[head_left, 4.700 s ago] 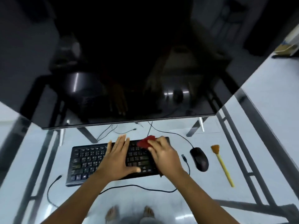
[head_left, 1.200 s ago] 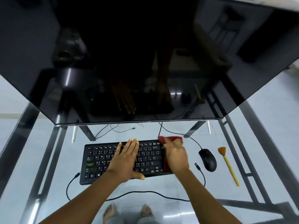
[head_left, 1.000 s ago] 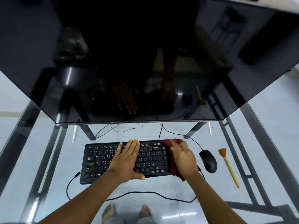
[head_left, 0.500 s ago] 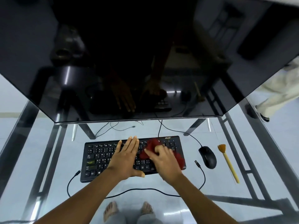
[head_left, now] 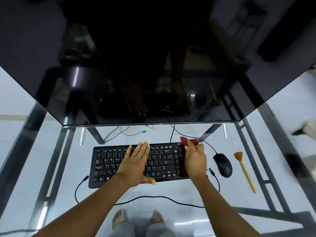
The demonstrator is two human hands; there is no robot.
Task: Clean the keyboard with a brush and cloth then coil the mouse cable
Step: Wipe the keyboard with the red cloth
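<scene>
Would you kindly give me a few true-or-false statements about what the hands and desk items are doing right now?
1. The right hand presses a red cloth on the keyboard's right end. True.
2. The left hand holds the brush. False: it lies flat on the keys; the brush rests on the desk, right of the mouse.
3. The mouse sits between keyboard and brush. True.
4. The mouse cable is coiled up. False: a cable trails loose in front of the keyboard.

Red cloth (head_left: 187, 142) mostly hidden under right hand (head_left: 195, 161); keyboard (head_left: 109, 164) legends unreadable.
</scene>
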